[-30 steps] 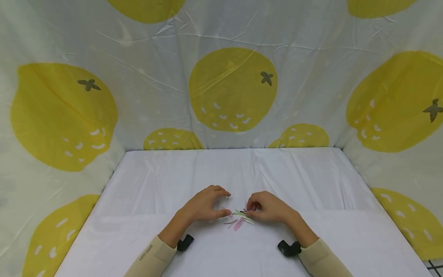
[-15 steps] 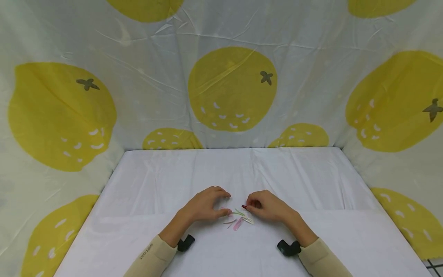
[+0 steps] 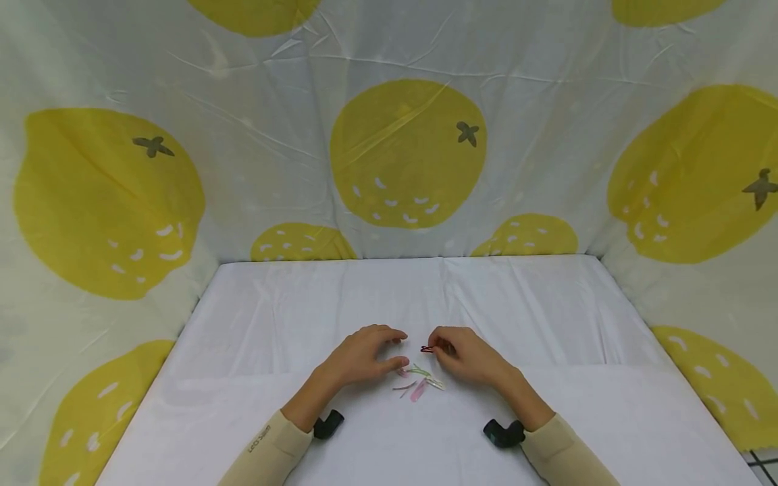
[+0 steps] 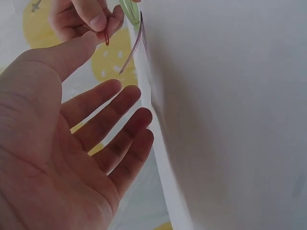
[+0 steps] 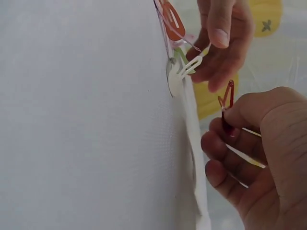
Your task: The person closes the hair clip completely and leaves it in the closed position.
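My right hand [image 3: 467, 356] pinches a red snap hair clip [image 5: 228, 125] between thumb and forefinger, its slim prong standing apart from the frame. The clip points left, toward the other hand, beyond the small group on the table. Across from it my left hand [image 3: 367, 356] has its fingers spread and holds nothing. Several more hair clips lie between and just in front of the hands: a green clip [image 3: 418, 370], a pink clip [image 3: 417, 391] and a cream clip [image 5: 176, 81]. An orange clip [image 5: 173, 21] shows among them in the right wrist view.
A white cloth [image 3: 292, 317] covers the table. Behind it and along both sides hang pale curtains [image 3: 243, 169] with large yellow lemons. Each wrist wears a black camera mount, such as the right one [image 3: 504, 434].
My right hand has lifted the red hair clip off the group and carried it away from me. The clip now shows more plainly at the fingertips. My left hand has barely shifted.
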Available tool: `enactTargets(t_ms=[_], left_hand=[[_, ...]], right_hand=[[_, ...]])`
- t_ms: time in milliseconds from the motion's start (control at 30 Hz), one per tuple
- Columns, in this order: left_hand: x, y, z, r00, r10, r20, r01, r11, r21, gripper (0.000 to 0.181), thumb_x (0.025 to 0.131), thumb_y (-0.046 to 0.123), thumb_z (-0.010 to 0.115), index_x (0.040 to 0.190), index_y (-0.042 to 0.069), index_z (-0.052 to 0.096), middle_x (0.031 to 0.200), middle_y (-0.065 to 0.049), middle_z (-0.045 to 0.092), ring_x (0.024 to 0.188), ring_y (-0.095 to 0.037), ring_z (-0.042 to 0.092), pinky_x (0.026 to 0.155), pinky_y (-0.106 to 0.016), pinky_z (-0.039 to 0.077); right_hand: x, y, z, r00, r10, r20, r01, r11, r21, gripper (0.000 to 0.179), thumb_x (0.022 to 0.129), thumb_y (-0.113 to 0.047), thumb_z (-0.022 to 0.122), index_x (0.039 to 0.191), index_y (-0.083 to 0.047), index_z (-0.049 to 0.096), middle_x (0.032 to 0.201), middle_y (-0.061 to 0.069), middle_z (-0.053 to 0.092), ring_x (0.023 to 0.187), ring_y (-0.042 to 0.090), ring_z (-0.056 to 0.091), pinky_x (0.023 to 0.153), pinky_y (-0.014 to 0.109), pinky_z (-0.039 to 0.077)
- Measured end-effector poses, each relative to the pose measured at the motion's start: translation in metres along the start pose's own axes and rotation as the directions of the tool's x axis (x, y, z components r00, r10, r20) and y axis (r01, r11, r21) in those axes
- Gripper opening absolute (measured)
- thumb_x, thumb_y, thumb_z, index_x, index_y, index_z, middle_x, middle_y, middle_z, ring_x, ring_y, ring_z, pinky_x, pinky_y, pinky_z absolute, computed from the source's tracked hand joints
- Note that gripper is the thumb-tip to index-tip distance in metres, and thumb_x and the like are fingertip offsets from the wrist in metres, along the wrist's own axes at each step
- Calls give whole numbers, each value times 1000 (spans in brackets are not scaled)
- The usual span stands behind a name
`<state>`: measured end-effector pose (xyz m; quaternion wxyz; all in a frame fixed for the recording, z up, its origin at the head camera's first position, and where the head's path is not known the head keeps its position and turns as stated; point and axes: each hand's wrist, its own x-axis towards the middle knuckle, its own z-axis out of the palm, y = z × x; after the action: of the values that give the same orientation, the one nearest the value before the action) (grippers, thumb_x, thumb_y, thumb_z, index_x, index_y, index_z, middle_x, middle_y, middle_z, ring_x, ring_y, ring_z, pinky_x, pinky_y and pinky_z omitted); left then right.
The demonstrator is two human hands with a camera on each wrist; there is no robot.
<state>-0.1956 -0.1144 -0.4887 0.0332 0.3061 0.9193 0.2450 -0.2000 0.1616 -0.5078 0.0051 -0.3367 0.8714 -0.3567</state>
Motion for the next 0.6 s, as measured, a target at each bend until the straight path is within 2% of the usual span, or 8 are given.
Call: enactTargets(t_ms=[167, 400, 600], left_hand=[[4, 1, 0, 1000, 29, -11, -30, 999, -26, 48, 96, 49, 69, 132, 17, 69, 118, 3, 73, 112, -16, 65, 96, -42, 53], [8, 0, 1, 998, 7, -69, -12, 998, -61, 45, 98, 41, 69, 134, 15, 68, 116, 2, 74, 108, -17, 67, 93, -40, 55], [11, 0, -3, 994, 20, -103, -32, 993, -109, 38, 98, 36, 70, 130, 14, 70, 115, 1, 74, 105, -17, 68, 93, -38, 56]], right_hand=[[5, -6, 0, 994, -80, -78, 81, 997, 5, 12, 98, -7, 65, 104, -18, 68, 94, -2, 71, 80, 3, 57, 71, 22, 52], [16, -8, 2, 978, -144, -150, 142, 990, -22, 10, 98, -8, 66, 104, -16, 68, 99, -5, 72, 85, 2, 59, 74, 24, 55], [22, -10, 4, 949, -195, -247, 188, 981, -53, 12, 97, -5, 69, 104, -14, 70, 98, -5, 72, 83, 4, 61, 72, 27, 55]])
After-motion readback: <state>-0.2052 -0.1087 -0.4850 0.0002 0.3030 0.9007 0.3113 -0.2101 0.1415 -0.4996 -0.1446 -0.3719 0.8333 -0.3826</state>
